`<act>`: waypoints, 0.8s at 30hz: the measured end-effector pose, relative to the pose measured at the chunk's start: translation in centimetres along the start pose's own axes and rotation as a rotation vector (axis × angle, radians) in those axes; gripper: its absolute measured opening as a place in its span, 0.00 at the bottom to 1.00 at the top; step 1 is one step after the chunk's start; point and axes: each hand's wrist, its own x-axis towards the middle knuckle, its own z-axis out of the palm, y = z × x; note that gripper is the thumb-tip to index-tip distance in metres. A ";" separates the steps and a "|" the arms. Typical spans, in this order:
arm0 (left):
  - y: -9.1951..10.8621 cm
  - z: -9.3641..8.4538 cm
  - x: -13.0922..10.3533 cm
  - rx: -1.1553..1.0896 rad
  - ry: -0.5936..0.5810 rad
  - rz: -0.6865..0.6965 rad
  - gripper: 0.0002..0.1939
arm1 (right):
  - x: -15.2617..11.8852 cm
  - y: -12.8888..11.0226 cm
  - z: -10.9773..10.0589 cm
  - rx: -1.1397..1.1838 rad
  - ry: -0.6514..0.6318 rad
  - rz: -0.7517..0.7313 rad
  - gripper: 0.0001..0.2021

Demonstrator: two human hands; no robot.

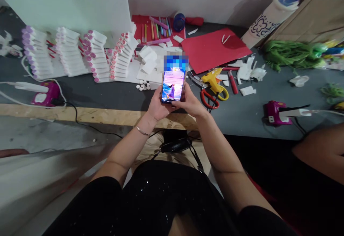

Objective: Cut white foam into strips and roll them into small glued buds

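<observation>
A lit smartphone (172, 85) is held upright over the front edge of the table, and the top of its screen is blurred out. My left hand (158, 106) wraps round its left side and lower edge. On the other side my right hand (190, 101) grips it, the thumb lying at the bottom of the screen. Just right of the phone lie a yellow hot glue gun (213, 79) and scissors (209, 99) with red and yellow handles. Small white round pieces (143, 85) sit to its left, beside folded white paper pieces (147, 59).
Several rows of white sticks with purple, pink and red tips (94, 55) stand at the left. Red sheet (212, 49), markers (161, 28), tumbler (268, 21) and green yarn (290, 55) lie behind. Purple power adapters (48, 93) trail cords. Another person's arm (322, 150) is at right.
</observation>
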 end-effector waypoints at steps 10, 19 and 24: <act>-0.2 -0.7 0.3 -0.075 0.003 -0.023 0.35 | 0.1 -0.3 0.2 -0.035 0.017 -0.020 0.47; -0.1 0.1 0.0 -0.098 0.042 -0.011 0.31 | 0.7 0.0 1.3 0.126 0.205 0.062 0.31; 0.1 0.3 0.0 -0.090 0.034 -0.030 0.32 | 0.9 0.1 1.6 0.185 0.211 0.112 0.34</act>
